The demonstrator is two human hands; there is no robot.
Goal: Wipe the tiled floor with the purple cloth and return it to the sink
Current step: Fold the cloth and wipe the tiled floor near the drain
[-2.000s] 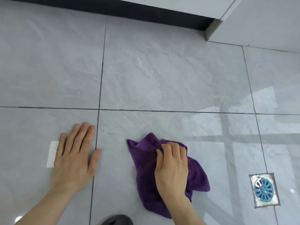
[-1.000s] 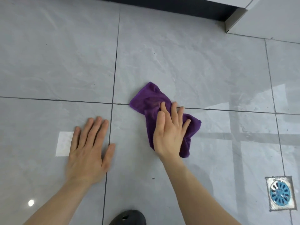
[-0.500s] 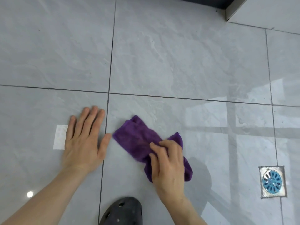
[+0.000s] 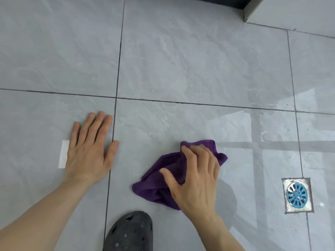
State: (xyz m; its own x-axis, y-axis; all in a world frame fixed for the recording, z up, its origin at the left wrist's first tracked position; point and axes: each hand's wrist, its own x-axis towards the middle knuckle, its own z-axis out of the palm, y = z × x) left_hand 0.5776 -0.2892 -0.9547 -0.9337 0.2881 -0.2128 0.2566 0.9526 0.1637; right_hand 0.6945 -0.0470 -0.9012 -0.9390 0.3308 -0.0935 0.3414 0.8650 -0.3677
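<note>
tiled floor fills the view, grey glossy slabs with dark grout lines, a window reflection lying across the right-hand tiles. purple cloth has shifted since half a second ago: it sat close beside the left thumb then, and now lies well to the right of it, bunched on the same near tile. a second ago it was further out, across the grout line. judgement: the wipe is in mid-sweep, passes running out, back and sideways over this patch; the wiping step is in hand and the return to the sink is not yet begun. no sink is in view.

right hand lies palm down on the cloth, fingers curled over its far edge and thumb spread to the left, pressing and pinching the fabric against the tile. left hand is flat and released on the neighbouring tile, fingers together, thumb tip at the grout line, holding nothing; it has kept that bracing place throughout. dark shoe shows at the bottom edge. floor drain, blue grate in a metal frame, sits well apart to the right.
</note>
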